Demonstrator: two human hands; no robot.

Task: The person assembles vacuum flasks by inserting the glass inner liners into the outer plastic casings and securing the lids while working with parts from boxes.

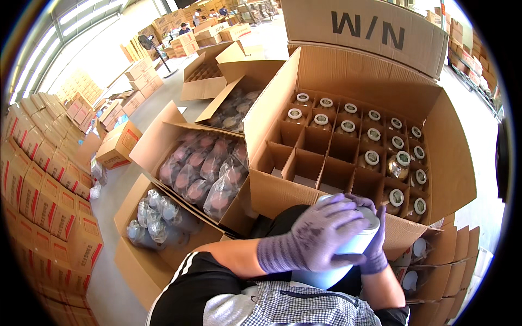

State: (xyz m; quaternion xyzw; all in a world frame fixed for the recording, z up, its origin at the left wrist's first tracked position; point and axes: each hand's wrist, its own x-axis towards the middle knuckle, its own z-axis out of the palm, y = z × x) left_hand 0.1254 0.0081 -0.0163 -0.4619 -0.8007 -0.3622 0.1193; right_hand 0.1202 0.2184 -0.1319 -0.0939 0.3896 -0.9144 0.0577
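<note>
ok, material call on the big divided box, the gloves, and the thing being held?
Divided box: brown corrugated cardboard, matte, folded flaps and slotted dividers. Gloves: left hand and right hand wear purple knit fabric, ribbed cuffs; a palm coating can't be seen. Held jar: pale, smooth, slightly glossy; looks like plastic or glazed ceramic, unclear which.

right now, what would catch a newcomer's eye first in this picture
First, low in the middle, two purple-gloved hands: the left hand lies over a pale blue-white jar and the right hand wraps its far side. Just beyond stands a big open carton with a divider grid, its right and far cells filled with white-capped jars. To the left, open boxes hold bagged jars.
</note>
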